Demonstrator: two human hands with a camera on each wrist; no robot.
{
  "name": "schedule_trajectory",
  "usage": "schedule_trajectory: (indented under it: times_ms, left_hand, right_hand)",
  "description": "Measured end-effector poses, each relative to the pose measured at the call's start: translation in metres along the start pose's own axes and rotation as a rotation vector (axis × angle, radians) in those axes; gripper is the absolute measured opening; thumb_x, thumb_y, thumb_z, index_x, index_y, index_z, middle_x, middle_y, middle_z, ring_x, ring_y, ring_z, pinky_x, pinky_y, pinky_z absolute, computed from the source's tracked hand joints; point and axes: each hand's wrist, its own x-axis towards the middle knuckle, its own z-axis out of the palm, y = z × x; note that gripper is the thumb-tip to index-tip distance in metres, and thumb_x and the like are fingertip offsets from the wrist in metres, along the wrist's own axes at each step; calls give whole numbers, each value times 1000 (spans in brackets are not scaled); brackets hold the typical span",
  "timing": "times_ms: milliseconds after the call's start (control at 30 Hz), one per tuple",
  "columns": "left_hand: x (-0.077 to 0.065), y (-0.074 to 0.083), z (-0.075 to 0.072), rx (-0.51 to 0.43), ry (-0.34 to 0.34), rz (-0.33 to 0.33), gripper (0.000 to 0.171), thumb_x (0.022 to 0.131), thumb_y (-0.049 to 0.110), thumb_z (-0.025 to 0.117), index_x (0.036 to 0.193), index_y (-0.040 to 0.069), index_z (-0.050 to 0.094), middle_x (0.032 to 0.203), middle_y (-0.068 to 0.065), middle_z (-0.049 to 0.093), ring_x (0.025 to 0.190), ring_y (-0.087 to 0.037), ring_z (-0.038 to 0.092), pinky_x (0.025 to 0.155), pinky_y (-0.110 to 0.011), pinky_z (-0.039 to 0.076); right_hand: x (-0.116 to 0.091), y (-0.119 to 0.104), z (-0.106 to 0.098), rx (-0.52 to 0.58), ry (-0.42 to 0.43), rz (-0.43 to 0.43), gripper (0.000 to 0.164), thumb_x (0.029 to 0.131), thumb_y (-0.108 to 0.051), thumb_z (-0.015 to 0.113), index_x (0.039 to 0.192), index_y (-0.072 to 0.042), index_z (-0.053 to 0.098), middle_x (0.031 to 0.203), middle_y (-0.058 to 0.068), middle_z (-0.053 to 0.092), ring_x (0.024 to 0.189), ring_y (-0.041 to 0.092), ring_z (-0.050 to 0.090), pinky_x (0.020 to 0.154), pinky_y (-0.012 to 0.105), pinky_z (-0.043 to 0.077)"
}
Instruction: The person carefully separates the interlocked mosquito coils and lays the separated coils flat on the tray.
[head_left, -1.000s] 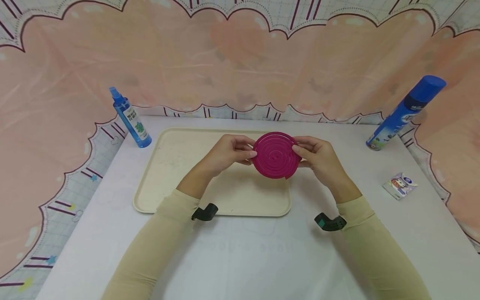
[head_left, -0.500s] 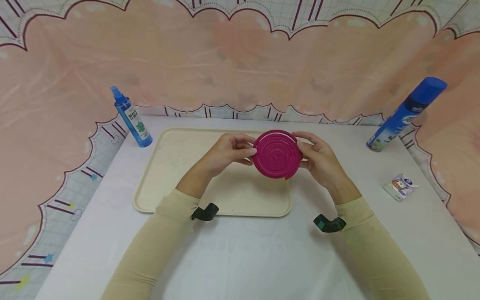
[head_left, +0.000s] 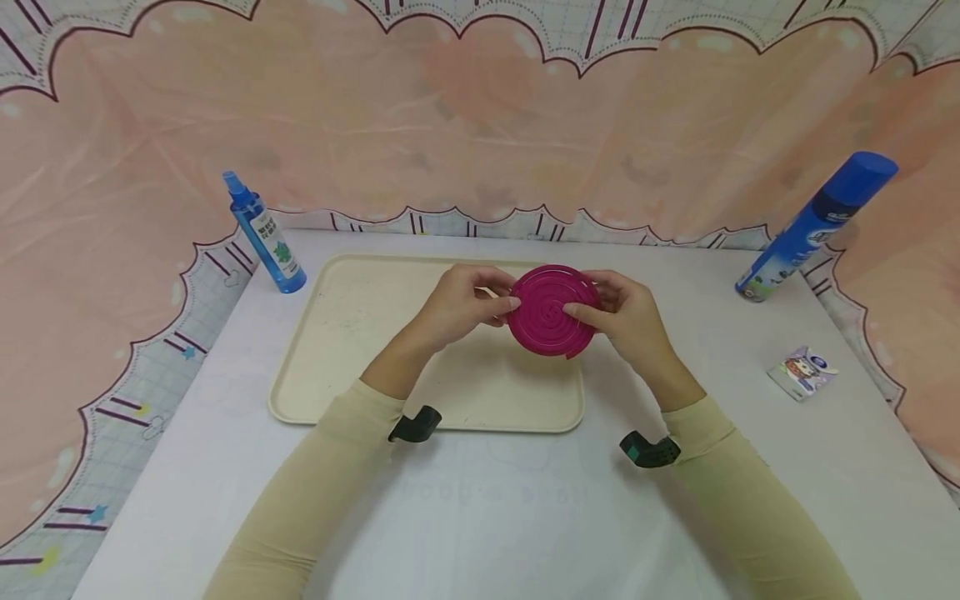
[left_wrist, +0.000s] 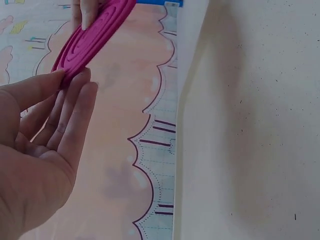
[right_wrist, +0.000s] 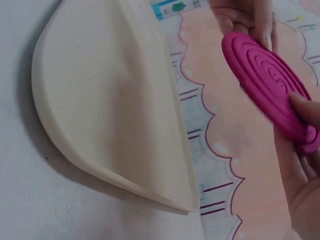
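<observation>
A round magenta mosquito coil [head_left: 547, 329] is held up above the right part of a cream tray [head_left: 345, 350], its spiral face toward me. My left hand [head_left: 453, 310] pinches the coil's left edge between thumb and fingers; the left wrist view shows this pinch on the coil [left_wrist: 90, 37] from the side. With its thumb lying across the coil's face, my right hand [head_left: 633, 321] grips the right edge, fingers behind. In the right wrist view the coil [right_wrist: 265, 75] is tilted, and the right thumb [right_wrist: 306, 109] presses on its face.
A blue spray bottle [head_left: 268, 242] stands at the back left of the white table [head_left: 487, 517]. At the back right is a tall blue aerosol can [head_left: 817, 225]. A small printed packet [head_left: 802, 372] lies on the right side. Dark specks dot the tray.
My right hand has shifted left, and its thumb has slid from the coil's edge toward its centre. The left hand has moved slightly right. The coil rose a little, then came down again.
</observation>
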Motion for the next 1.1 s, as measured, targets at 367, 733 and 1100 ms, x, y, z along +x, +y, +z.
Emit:
schedule_trajectory:
  times_ms: [367,733,1100]
  left_hand:
    - [-1,-6,-10,-251,-106,4,30,96,1,65,125,-8,65,97,-1,73,79,-12,72,76,-37,66]
    - [0,-7,-10,-349,57,-3,30,96,1,67,125,-6,63,93,4,72,79,-11,74,72,-32,65]
    - [-1,-7,-4,-329,96,-56,28,98,7,65,125,-3,65,105,-13,74,75,-11,76,74,-33,65]
  right_hand:
    - [-2,-1,-8,583,-187,46,20,108,-19,50,121,-16,65,102,-7,74,81,6,70,70,22,63]
    - [-3,3,-1,458,-97,154,22,102,-19,62,124,-12,59,98,-9,77,85,8,77,76,29,64]
    - [-5,9,4,149,108,31,39,93,-20,75,119,9,68,86,-14,75,77,3,76,74,24,63]
